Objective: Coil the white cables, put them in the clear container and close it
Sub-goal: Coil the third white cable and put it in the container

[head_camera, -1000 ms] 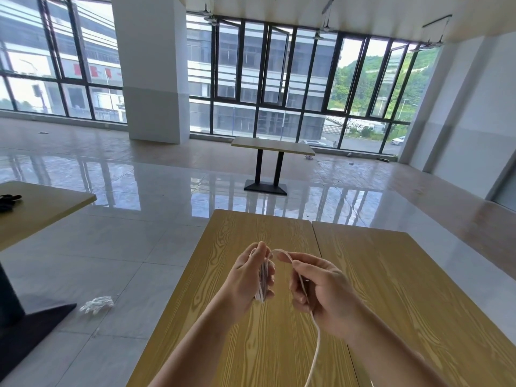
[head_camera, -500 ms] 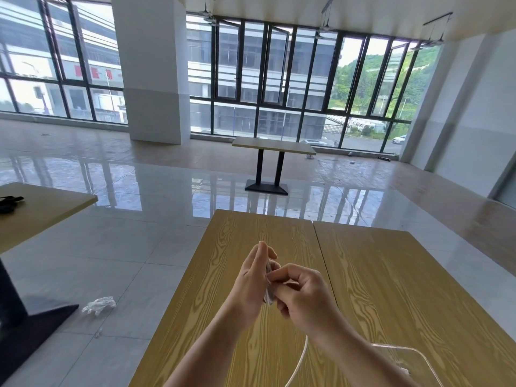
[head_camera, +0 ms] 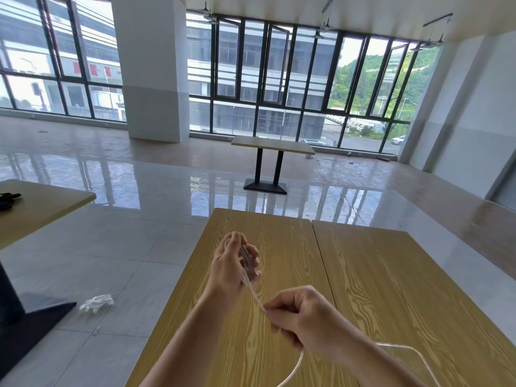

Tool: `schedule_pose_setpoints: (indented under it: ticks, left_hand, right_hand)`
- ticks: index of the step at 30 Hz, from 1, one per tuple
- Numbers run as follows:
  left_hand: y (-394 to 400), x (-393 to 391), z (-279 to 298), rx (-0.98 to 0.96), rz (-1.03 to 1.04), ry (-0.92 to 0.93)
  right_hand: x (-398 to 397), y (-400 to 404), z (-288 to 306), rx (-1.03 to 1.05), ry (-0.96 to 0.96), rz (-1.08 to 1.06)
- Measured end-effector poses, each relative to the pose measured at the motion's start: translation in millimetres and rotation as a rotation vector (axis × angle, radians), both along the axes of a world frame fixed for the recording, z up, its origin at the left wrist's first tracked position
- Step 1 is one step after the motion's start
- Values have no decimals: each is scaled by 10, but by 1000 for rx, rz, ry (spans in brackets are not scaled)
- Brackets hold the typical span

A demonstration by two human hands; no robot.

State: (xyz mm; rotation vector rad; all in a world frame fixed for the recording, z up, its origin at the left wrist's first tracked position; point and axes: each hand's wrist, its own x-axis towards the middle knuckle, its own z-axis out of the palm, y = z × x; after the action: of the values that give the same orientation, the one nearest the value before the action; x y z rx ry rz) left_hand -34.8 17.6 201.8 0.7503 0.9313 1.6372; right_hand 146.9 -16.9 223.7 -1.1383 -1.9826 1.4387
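My left hand (head_camera: 233,265) is raised above the wooden table (head_camera: 391,289), its fingers closed around several loops of a white cable (head_camera: 252,289). From the loops a taut stretch of the cable runs down to my right hand (head_camera: 297,317), which pinches it between thumb and fingers, nearer to me. Past my right hand the cable curves down off the bottom of the view. The rounded rim of the clear container (head_camera: 416,356) shows at the bottom right, partly hidden by my right forearm.
The table is two wood-grain tops joined side by side, with its left edge just left of my arms. A crumpled white glove (head_camera: 96,303) lies on the tiled floor to the left. Another table (head_camera: 42,208) stands at the far left, and a third table (head_camera: 272,146) stands near the windows.
My right hand has pulled away from my left hand, down and towards me, drawing a length of cable tight between them. My left hand keeps hold of the loops.
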Motion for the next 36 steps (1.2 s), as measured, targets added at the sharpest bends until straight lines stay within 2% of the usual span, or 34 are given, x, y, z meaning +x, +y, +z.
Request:
schedule_pose_setpoints:
  ticks: [2, 7, 10, 12, 16, 19, 23, 29, 33, 36]
  left_hand:
    - [25, -149, 54, -12, 49, -57]
    - [50, -304, 235, 68, 85, -133]
    - [46, -269, 269, 103, -32, -24]
    - [18, -211, 289, 118, -107, 86]
    - [-19, -71, 291, 102, -146, 238]
    - [-42, 11, 247, 58, -121, 277]
    - [-95, 98, 240, 18, -189, 282]
    - [-168, 251, 229, 6, -307, 291]
    - [-187, 264, 197, 11, -280, 317]
    - [-181, 211, 174, 2, -245, 306]
  right_hand:
    - [126, 18, -24, -25, -135, 71]
    - [345, 135, -40, -90, -325, 90]
    - [334, 219, -40, 42, -461, -14]
    - [302, 272, -20, 174, -476, -145]
    - [253, 311, 79, 203, -253, -343]
    - [211, 281, 164, 112, 5, -319]
    - [134, 227, 233, 63, 205, -242]
    - [32, 216, 281, -97, 379, -282]
    - [75, 209, 312, -292, 488, -254]
    - [148, 227, 340, -361, 572, -219]
